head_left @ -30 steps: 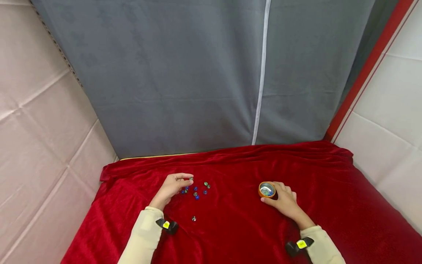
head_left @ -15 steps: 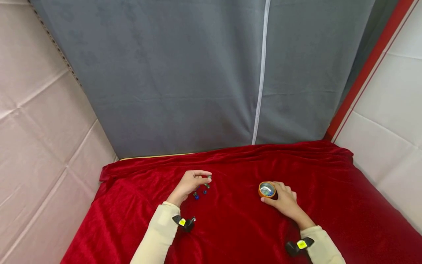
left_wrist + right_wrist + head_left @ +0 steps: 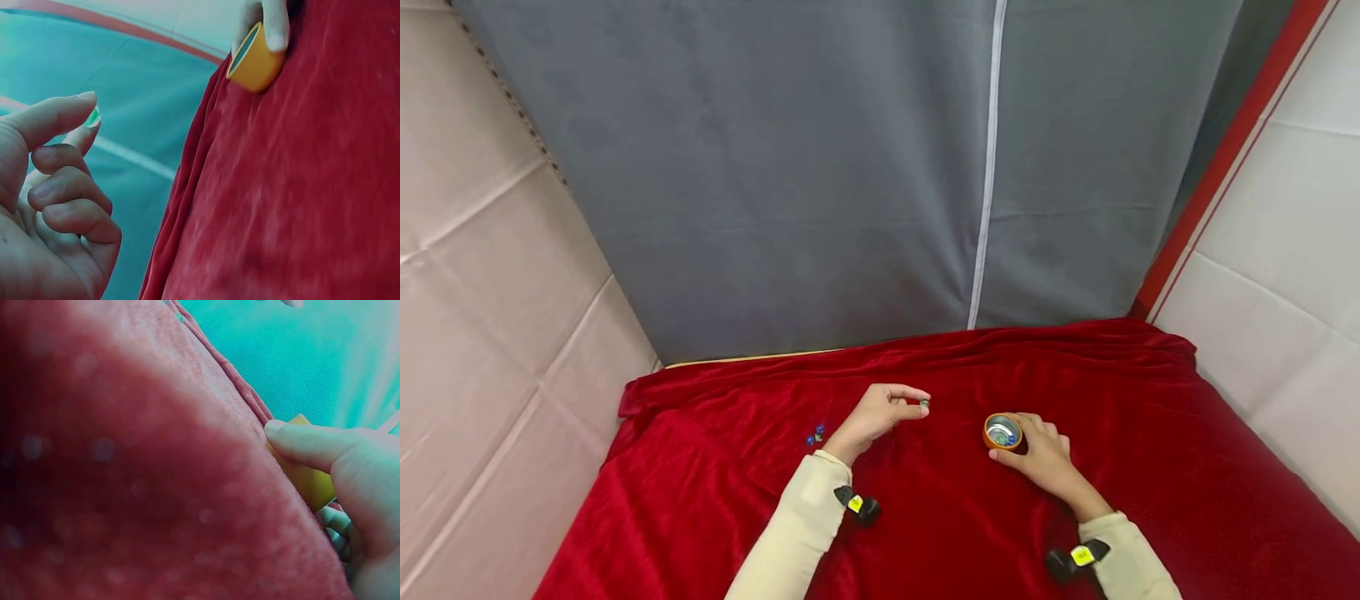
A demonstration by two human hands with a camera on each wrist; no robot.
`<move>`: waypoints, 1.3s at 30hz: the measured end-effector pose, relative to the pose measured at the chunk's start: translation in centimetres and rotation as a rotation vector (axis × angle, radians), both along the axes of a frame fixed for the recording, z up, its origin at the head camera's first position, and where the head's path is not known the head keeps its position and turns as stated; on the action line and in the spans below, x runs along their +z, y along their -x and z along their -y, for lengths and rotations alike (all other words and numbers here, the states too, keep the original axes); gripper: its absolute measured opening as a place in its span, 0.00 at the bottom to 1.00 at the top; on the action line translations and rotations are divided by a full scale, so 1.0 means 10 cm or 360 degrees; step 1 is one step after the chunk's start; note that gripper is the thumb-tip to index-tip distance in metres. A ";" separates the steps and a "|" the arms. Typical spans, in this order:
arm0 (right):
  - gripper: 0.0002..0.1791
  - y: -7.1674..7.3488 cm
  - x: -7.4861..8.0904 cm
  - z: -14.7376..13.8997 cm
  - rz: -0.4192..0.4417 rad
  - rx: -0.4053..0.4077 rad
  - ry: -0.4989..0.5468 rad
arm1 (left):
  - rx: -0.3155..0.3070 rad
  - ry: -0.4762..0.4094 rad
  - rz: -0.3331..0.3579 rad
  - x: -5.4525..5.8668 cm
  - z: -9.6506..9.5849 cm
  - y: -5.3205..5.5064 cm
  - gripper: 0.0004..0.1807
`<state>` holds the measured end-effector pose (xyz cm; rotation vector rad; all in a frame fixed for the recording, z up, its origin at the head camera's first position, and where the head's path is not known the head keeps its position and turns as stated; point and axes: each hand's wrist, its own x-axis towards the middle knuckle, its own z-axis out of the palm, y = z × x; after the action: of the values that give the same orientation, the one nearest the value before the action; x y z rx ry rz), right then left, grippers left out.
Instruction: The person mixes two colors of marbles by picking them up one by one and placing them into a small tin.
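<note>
My left hand (image 3: 880, 417) is held over the red cloth, pinching a small green glass marble (image 3: 924, 403) between thumb and forefinger. In the left wrist view the marble (image 3: 92, 117) shows at the fingertips, with the other fingers curled in. To the right, my right hand (image 3: 1047, 454) grips a small round orange tin (image 3: 259, 65) from its right side, thumb near and fingers behind. The tin's silvery inside faces up toward the head view, and a few blue and green marbles (image 3: 1012, 440) lie in it. A short gap of cloth separates the left fingertips from the tin.
A few blue marbles (image 3: 810, 439) lie on the red velvet cloth (image 3: 940, 517) left of my left wrist; my left hand and forearm hide others. A grey curtain (image 3: 812, 183) hangs behind the table, with pale panels (image 3: 1277, 275) at either side.
My left hand has moved right with the pinched marble, from above the loose marbles toward the tin. My right hand and the tin stay in place; the head view has shifted slightly.
</note>
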<state>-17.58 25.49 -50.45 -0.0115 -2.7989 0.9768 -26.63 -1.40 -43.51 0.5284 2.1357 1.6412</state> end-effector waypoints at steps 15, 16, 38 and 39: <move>0.38 0.00 -0.02 0.03 0.0018 -0.0005 -0.0003 | -0.0130 -0.0014 -0.0018 -0.09 -0.55 -0.12 0.17; 0.37 0.00 -0.02 0.03 0.0013 -0.0005 -0.0009 | -0.0131 -0.0024 -0.0016 -0.10 -0.58 -0.13 0.17; 0.39 -0.02 0.02 0.07 0.0007 0.0015 -0.0012 | -0.0126 -0.0056 0.0026 -0.23 -0.95 -0.13 0.14; 0.39 -0.02 0.02 0.07 0.0007 0.0019 -0.0012 | -0.0122 -0.0058 0.0028 -0.23 -0.96 -0.13 0.14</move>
<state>-17.42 24.78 -50.24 0.0041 -2.8096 0.9701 -25.31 8.20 -45.83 0.5974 2.0507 1.6394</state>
